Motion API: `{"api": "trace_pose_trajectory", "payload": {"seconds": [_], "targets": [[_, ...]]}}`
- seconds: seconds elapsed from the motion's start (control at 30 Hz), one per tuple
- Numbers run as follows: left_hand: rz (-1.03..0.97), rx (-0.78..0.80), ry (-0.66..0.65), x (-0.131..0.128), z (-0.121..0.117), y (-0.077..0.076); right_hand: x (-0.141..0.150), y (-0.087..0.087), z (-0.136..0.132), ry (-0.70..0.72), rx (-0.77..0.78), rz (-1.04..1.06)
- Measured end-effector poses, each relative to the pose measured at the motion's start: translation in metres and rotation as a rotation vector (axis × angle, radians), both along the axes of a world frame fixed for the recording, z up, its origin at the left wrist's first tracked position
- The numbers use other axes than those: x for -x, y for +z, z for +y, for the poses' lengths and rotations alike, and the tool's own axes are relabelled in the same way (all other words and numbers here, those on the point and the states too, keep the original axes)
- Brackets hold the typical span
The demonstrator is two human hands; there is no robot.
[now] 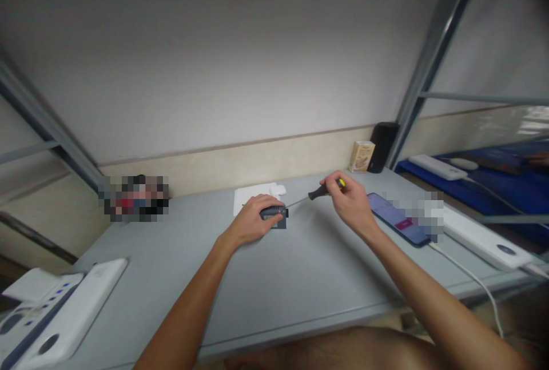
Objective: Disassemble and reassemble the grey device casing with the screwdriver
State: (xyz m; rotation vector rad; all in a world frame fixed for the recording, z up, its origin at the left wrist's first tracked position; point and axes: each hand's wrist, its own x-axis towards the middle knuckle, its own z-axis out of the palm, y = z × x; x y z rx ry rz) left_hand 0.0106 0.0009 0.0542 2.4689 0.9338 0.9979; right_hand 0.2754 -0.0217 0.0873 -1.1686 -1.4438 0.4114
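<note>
My left hand (256,217) is closed round a small dark grey box-shaped device (281,223) and steadies it on the grey tabletop (274,284). Slots run along the top of the device, and a pale label shows partly under my thumb. In my right hand (349,201) is a screwdriver (318,191) with a black and yellow handle. Its thin shaft slants down to the left, and the tip is at or very near the device's right end; whether it touches, I cannot tell. Behind the device lies a white sheet (242,195) with a small white object (277,189) on it.
To the right lie a phone (398,221) on a cable and a white power strip (480,238). A small yellow box (361,156) and a black case (383,147) stand at the back right. White devices (86,307) occupy the front left. Metal posts (433,67) rise at both sides.
</note>
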Motion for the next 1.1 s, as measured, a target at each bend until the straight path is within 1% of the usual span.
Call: {"api": "trace_pose_trajectory", "payload": {"seconds": [0.3, 0.43, 0.57, 0.73, 0.87, 1.0, 1.07, 1.1], "targets": [[-0.024, 0.021, -0.003, -0.001, 0.001, -0.004, 0.003, 0.0, -0.001, 0.031, -0.011, -0.048], [-0.046, 0.026, -0.005, -0.002, 0.002, -0.004, 0.005, 0.002, -0.001, 0.04, -0.014, -0.068], [-0.079, 0.019, 0.002, -0.004, 0.001, -0.005, 0.011, 0.012, -0.002, 0.079, -0.036, -0.156], [-0.1, 0.027, 0.018, -0.007, -0.001, -0.006, 0.026, 0.031, -0.004, 0.131, -0.131, -0.275], [-0.1, 0.044, 0.024, -0.008, -0.001, -0.006, 0.039, 0.044, -0.005, 0.253, -0.213, -0.342], [-0.088, 0.033, 0.033, -0.008, -0.001, -0.006, 0.045, 0.053, 0.0, 0.404, -0.163, -0.336], [-0.084, 0.028, 0.029, -0.008, -0.001, -0.006, 0.046, 0.055, 0.003, 0.412, -0.148, -0.335], [-0.085, 0.023, 0.028, -0.008, -0.002, -0.006, 0.045, 0.055, 0.005, 0.378, -0.153, -0.342]]}}
